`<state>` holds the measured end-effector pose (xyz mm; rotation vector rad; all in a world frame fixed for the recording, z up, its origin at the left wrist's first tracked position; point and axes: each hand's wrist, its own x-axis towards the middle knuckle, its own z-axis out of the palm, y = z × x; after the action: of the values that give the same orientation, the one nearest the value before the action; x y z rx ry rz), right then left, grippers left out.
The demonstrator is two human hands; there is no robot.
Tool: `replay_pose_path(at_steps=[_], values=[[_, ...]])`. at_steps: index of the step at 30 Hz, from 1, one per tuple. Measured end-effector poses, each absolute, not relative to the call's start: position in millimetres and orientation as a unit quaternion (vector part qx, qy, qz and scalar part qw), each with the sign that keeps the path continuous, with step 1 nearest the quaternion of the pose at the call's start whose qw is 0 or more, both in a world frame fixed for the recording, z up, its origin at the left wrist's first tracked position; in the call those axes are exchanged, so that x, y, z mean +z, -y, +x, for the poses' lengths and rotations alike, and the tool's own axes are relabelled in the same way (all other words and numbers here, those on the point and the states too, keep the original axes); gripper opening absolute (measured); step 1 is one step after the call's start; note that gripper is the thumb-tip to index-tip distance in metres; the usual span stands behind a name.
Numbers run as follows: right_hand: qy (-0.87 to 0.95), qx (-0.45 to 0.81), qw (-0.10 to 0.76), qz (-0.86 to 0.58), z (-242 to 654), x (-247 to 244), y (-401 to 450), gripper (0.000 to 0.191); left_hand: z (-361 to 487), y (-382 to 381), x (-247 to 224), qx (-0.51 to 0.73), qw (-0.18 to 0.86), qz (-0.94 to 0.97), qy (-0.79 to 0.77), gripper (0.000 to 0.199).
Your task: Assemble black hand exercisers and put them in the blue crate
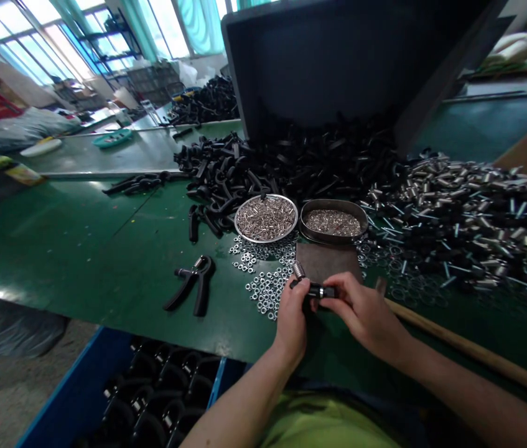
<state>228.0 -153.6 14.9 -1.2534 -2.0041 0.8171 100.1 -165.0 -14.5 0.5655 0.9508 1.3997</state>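
Observation:
My left hand (pixel 292 317) is closed around a black hand-grip piece (pixel 312 289), with a metal coil spring (pixel 298 270) sticking up above the thumb. At the other end of that piece, the thumb and fingers of my right hand (pixel 366 314) pinch a black knob (pixel 330 292). A bright metal ring shows between knob and piece. Much of the held piece is hidden by my fingers. To the left, an assembled hand gripper (pixel 193 285) lies on the green table with its two handles spread. Small metal nuts (pixel 267 292) are scattered beside my left hand.
Behind my hands stand a round dish (pixel 267 219) and an oval tin (pixel 333 221) of small metal pins. Black handles (pixel 226 177) spill from a big dark bin (pixel 319 62). Springs and screws (pixel 478 218) heap at right, near a wooden stick (pixel 468 348). A blue crate (pixel 76 392) holds grippers below.

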Motion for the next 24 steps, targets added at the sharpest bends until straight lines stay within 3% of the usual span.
replay_pose_path(at_steps=[2, 4, 9, 14, 19, 22, 24], values=[[0.812, 0.211, 0.331, -0.432, 230, 11, 153, 0.016, 99, 166, -14, 0.605, 0.628, 0.252, -0.42, 0.016], [0.821, 0.206, 0.325, -0.423, 231, 9, 154, 0.02, 98, 168, -13, 0.594, 0.626, 0.268, -0.429, 0.017], [0.691, 0.463, 0.238, -0.501, 227, 17, 156, 0.04, 97, 166, -11, 0.584, 0.62, 0.293, -0.433, 0.018], [0.758, 0.278, 0.369, -0.461, 226, 13, 154, 0.027, 97, 161, -9, 0.613, 0.631, 0.224, -0.419, 0.018], [0.71, 0.396, 0.286, -0.508, 229, 12, 151, 0.03, 93, 159, -3, 0.589, 0.629, 0.268, -0.431, 0.017], [0.722, 0.345, 0.348, -0.489, 226, 16, 150, 0.026, 91, 155, -3, 0.587, 0.625, 0.276, -0.434, 0.016], [0.65, 0.441, 0.374, -0.493, 219, 17, 150, 0.024, 93, 153, -2, 0.566, 0.654, 0.234, -0.445, 0.015]])
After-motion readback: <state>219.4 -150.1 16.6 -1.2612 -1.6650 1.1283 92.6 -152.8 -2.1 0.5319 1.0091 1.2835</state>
